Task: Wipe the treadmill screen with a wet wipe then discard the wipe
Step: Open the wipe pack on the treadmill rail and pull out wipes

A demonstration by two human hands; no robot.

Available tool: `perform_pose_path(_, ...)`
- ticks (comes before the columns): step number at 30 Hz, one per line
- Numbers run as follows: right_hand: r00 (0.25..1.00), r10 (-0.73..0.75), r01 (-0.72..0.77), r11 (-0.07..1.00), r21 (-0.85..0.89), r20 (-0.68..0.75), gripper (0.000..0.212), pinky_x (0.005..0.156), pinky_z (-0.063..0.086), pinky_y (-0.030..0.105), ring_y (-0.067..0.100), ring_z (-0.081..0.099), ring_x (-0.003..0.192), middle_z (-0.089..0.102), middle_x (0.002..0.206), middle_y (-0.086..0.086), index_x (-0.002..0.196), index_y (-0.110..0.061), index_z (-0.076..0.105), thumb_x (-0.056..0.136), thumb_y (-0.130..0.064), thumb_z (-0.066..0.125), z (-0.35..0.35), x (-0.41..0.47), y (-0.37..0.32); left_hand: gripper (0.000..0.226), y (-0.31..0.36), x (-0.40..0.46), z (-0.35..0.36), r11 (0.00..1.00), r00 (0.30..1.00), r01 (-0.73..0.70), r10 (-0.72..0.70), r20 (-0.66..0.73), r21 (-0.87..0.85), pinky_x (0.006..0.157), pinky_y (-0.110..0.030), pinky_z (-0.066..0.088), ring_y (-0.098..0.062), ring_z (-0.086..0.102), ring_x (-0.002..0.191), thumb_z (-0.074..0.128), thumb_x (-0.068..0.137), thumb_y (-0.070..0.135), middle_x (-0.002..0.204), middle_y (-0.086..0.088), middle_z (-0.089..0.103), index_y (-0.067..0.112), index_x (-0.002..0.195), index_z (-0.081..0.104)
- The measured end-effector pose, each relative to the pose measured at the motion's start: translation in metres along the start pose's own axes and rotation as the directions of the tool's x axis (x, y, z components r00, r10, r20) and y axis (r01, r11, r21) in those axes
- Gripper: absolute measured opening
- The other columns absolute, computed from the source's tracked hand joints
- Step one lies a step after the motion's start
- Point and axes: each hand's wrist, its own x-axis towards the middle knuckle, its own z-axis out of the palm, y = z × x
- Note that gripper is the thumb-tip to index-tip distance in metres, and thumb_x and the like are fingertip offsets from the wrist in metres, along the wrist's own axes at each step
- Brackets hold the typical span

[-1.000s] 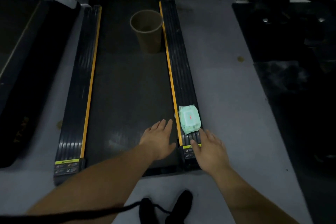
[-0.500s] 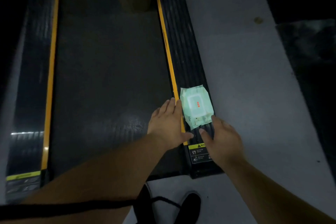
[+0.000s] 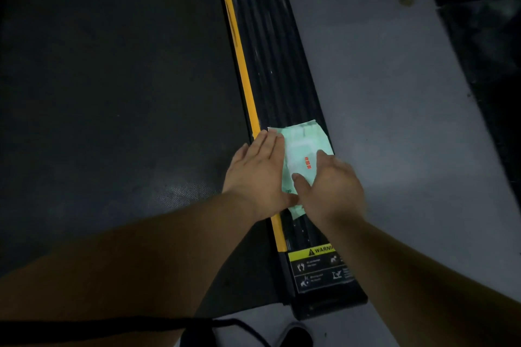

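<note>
A pale green wet wipe pack [image 3: 306, 144] with a small red mark lies flat on the treadmill's black right side rail [image 3: 270, 51], beside the yellow stripe. My left hand [image 3: 258, 175] lies flat with straight fingers over the pack's left edge and the stripe. My right hand [image 3: 331, 189] covers the pack's lower right part, thumb and forefinger spread and touching its top. Neither hand has lifted it. The treadmill screen is out of view.
The dark treadmill belt [image 3: 127, 79] fills the left. A yellow warning label [image 3: 318, 265] marks the rail's near end. Grey floor [image 3: 380, 93] runs along the right, with a dark mat [image 3: 490, 51] beyond. My shoe [image 3: 293, 335] and a black strap [image 3: 112, 324] are at the bottom.
The view has dropped closer to the rail and the brown cup has left the frame. Both hands moved forward from the treadmill's end onto the wipe pack.
</note>
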Motion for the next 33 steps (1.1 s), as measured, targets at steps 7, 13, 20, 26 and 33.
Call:
perform_pose_path(7,0.989,0.036,-0.048,0.996,-0.075,-0.144,0.060,0.076,0.041,0.035,0.025,0.052,0.104,0.055,0.119,0.008,0.125,-0.014,0.050,0.086,-0.058,0.064,0.019,0.020,-0.014,0.119,-0.002,0.015,0.012,1.000,1.000,-0.017,0.017,0.014,-0.021,0.128,-0.044,0.005,-0.014,-0.013,0.156,0.066,0.081,0.065,0.171,-0.003,-0.012,0.015,0.162,-0.006)
perform_pose_path(13,0.984,-0.014,-0.001,0.996,-0.084,-0.176,0.055,0.065,0.033,0.031,0.019,0.044,0.086,0.058,0.105,0.007,0.111,-0.012,0.057,0.086,-0.060,0.058,0.017,0.027,-0.009,0.122,-0.003,0.020,0.013,0.999,1.000,-0.018,0.019,0.023,-0.042,0.128,-0.043,0.005,-0.013,-0.011,0.156,0.067,0.079,0.069,0.172,-0.001,-0.009,0.016,0.162,-0.005)
perform_pose_path(20,0.998,0.011,0.007,0.963,0.269,-0.067,0.024,0.052,0.043,0.028,0.021,0.062,0.064,0.065,0.074,0.002,0.085,-0.013,0.061,0.099,-0.027,0.046,-0.014,0.039,0.027,0.132,-0.007,0.023,0.017,0.998,0.999,0.013,-0.010,0.042,-0.066,0.128,-0.042,0.002,-0.009,-0.015,0.155,0.071,0.073,0.075,0.170,0.006,-0.015,0.021,0.161,-0.011)
perform_pose_path(26,0.990,0.037,-0.035,0.999,0.015,-0.133,0.051,0.090,0.049,0.042,0.029,0.056,0.113,0.061,0.127,0.009,0.140,-0.017,0.051,0.092,-0.022,0.067,-0.015,0.044,0.054,0.132,-0.009,0.023,0.021,0.998,1.000,-0.001,0.003,0.023,-0.063,0.127,-0.041,0.000,-0.009,-0.016,0.154,0.065,0.072,0.081,0.170,0.006,-0.016,0.022,0.161,-0.013)
perform_pose_path(33,0.950,-0.267,0.265,0.964,-0.031,-0.160,0.022,0.078,0.050,0.038,0.031,0.061,0.096,0.064,0.104,0.012,0.102,-0.007,0.069,0.090,-0.025,0.067,0.003,0.044,0.011,0.131,-0.009,0.022,0.022,0.997,1.000,-0.008,0.008,0.005,-0.077,0.128,-0.043,0.003,-0.009,-0.017,0.154,0.065,0.073,0.080,0.170,0.006,-0.016,0.021,0.161,-0.012)
